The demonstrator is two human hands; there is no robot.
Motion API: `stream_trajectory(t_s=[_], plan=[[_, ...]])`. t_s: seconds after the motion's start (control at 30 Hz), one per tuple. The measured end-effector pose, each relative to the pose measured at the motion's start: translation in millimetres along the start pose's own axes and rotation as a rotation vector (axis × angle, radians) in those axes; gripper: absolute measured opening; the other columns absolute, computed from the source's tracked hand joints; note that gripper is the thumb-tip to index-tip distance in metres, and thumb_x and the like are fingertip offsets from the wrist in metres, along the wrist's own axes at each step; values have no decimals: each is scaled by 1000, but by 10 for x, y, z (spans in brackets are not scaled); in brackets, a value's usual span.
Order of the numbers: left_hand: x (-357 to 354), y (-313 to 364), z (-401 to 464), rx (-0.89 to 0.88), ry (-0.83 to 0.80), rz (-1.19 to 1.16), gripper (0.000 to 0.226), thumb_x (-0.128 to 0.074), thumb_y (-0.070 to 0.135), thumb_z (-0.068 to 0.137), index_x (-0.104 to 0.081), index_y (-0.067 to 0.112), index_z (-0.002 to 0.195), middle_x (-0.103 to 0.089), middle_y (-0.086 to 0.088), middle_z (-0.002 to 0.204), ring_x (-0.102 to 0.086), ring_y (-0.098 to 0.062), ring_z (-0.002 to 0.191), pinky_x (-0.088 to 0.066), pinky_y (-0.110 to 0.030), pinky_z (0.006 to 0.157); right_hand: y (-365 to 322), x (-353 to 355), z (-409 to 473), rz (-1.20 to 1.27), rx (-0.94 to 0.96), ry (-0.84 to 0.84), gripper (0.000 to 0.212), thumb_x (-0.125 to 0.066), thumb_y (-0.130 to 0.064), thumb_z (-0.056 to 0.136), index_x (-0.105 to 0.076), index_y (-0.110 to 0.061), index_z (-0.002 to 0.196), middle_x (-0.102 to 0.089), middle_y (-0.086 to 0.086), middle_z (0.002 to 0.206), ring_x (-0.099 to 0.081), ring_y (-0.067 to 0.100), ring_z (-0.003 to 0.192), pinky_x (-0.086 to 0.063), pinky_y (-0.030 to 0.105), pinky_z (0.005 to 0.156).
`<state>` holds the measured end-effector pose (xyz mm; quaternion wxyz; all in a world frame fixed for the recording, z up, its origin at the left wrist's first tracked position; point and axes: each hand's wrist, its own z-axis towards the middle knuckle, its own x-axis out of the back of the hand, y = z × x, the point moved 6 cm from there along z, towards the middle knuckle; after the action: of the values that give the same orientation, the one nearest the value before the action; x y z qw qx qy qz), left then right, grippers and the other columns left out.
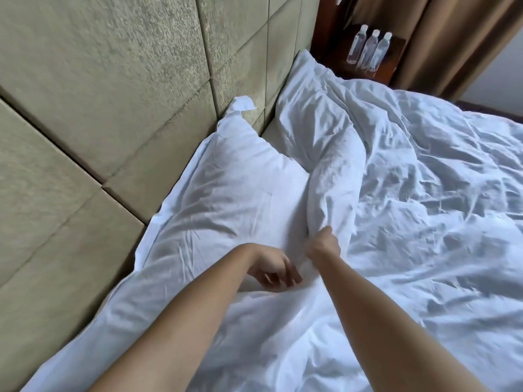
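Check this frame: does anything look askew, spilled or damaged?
Yes: the duvet is crumpled all over and bunched into a ridge where the right hand grips it. The three bottles stand upright; nothing looks spilled or damaged.

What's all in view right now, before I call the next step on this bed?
duvet: one, white, crumpled across the bed's right side
near pillow: one, white, against the headboard, in front of the hands
far pillow: one, white, further along the headboard, partly under the duvet
headboard: one, beige padded panels, left side of view
bottles: three, clear with white caps, standing on the nightstand
nightstand: one, dark wood, beyond the far pillow
curtain: one, brown, top right
left hand: fingers loosely curled over the near pillow's lower edge, grip unclear
right hand: grips a fold of the duvet
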<state>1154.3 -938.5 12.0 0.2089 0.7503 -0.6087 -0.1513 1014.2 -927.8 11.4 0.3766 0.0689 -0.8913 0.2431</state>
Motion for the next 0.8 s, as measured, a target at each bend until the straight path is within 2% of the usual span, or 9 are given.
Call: stream_trajectory(t_s=[0.1,0.17,0.23,0.33,0.5,0.57,0.63,0.73,0.8], plan=[[339,52,119,-39,330,-307,37,-35,-5,89,-68,11,85,-57,-3,74,-45,-14,53,-36,-21,50,8,350,16,381,-93,170,32,-47,-9,90,-54,0,121,-59,20,123,-55,36,116,-43,35,95],[433,200,99,-80,428,-523,30,-40,15,96,-60,14,74,-53,-6,70,-44,-15,51,-32,-20,47,-70,505,-2,678,-129,136,33,-39,-5,95,-56,6,121,-61,22,117,-55,34,114,-41,34,93],[467,390,132,-113,415,-600,43,-40,43,98,-63,14,77,-60,-7,74,-54,-19,62,-42,-24,56,-148,529,-22,950,-136,12,30,-36,-4,92,-65,2,99,-61,16,90,-58,29,92,-44,34,79],[497,755,203,-266,298,-809,59,-32,61,94,-68,16,106,-70,-10,104,-64,-26,95,-50,-35,90,-193,448,-224,1153,-137,-198,20,-38,-15,84,-49,-11,68,-49,8,68,-50,25,66,-43,31,66],[800,1057,114,-388,430,-901,60,-49,55,91,-59,5,122,-64,-12,113,-61,-22,101,-46,-34,100,-284,367,-469,969,12,-379,26,-38,-25,88,-59,-10,82,-58,10,72,-56,27,70,-46,32,69],[829,1041,73,-319,460,-826,59,-63,49,86,-61,2,120,-66,-14,107,-64,-24,92,-52,-35,91,-308,369,-436,909,48,-360,27,-39,-27,89,-60,-10,83,-59,11,78,-57,27,77,-46,33,74],[995,1090,-96,-362,581,-784,41,-70,20,85,-62,-2,118,-66,-16,107,-64,-24,84,-53,-29,74,-336,380,-415,846,68,-303,28,-38,-27,90,-58,-12,80,-57,10,81,-54,25,80,-43,31,72],[1614,1404,-627,-526,926,-609,48,-51,-19,75,-68,7,110,-60,-16,124,-59,-26,100,-43,-8,48,-626,447,-456,564,290,-178,32,-30,-32,89,-55,-12,87,-50,8,84,-45,20,80,-36,28,66],[2001,1695,-1064,-698,1020,-523,57,-38,-22,70,-71,16,99,-62,-15,121,-59,-23,98,-45,-9,54,-1023,442,-537,337,520,-109,44,-26,-30,89,-57,-3,106,-46,9,93,-41,17,87,-34,27,71]])
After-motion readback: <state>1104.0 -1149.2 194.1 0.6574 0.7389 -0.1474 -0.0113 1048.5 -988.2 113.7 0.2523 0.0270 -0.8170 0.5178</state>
